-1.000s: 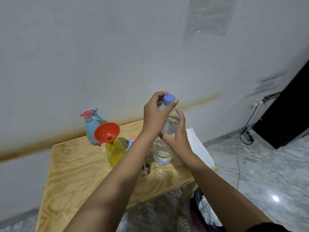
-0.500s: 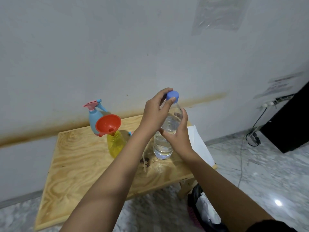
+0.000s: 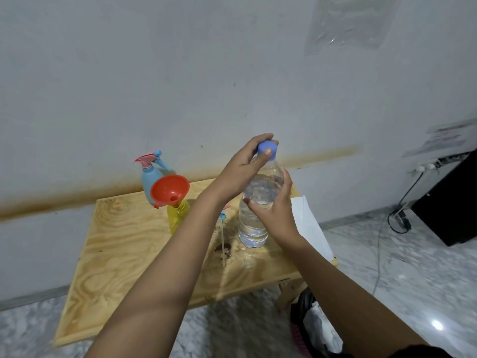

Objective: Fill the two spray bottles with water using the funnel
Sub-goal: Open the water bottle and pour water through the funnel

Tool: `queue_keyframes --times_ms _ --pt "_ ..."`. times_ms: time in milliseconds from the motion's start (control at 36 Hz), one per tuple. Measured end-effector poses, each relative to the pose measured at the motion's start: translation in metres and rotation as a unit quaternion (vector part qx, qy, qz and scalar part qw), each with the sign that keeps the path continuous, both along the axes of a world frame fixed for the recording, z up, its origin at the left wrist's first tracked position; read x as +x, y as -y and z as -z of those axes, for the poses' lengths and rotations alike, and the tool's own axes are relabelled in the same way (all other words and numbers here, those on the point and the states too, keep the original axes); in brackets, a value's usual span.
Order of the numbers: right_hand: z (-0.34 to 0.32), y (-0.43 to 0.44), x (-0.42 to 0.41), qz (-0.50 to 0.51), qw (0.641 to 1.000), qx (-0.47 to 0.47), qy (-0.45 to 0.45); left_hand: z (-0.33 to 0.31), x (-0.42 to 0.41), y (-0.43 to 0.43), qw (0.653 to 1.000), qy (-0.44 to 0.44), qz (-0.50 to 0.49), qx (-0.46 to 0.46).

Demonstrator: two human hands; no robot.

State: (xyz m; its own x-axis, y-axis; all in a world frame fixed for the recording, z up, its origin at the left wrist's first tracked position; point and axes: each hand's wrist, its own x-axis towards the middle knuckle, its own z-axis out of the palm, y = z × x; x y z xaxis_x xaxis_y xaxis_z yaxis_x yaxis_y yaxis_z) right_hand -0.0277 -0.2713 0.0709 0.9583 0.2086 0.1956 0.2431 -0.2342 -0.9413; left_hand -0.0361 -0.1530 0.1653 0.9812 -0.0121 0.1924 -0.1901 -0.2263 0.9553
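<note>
A clear water bottle (image 3: 251,228) stands upright on the wooden table (image 3: 121,254). My right hand (image 3: 276,213) grips its body at mid height. My left hand (image 3: 242,171) pinches its blue cap (image 3: 267,149) from above. To the left stands a yellow spray bottle (image 3: 178,214) without its head, an orange funnel (image 3: 169,189) sitting in its neck. Behind it a blue spray bottle (image 3: 151,177) with a pink and blue trigger head stands near the wall. A loose spray head with its thin tube (image 3: 222,236) lies partly hidden behind my left forearm.
A white sheet of paper (image 3: 307,223) lies on the table's right end, over the edge. The wall rises right behind the table. On the marble floor to the right are a black cabinet (image 3: 449,202), cables (image 3: 398,220) and a bag (image 3: 315,321) beside the table leg.
My left hand's fingers have turned round the blue cap. The water bottle and my right hand stay in place; the camera has shifted slightly.
</note>
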Motion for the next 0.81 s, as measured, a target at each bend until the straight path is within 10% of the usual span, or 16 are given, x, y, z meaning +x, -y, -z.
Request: queue_keyframes --times_ms 278,500,806 --pt "-0.002 0.001 0.003 -0.007 1.000 0.001 -0.008 0.004 0.002 0.022 0.979 0.083 -0.168 0.079" --pt "0.003 0.001 0.004 -0.022 0.999 -0.039 0.001 0.010 0.003 0.053 0.931 0.122 -0.341 -0.039" --pt "-0.003 0.003 0.004 -0.024 1.000 -0.014 0.003 0.009 -0.004 0.024 0.992 0.055 -0.111 -0.028"
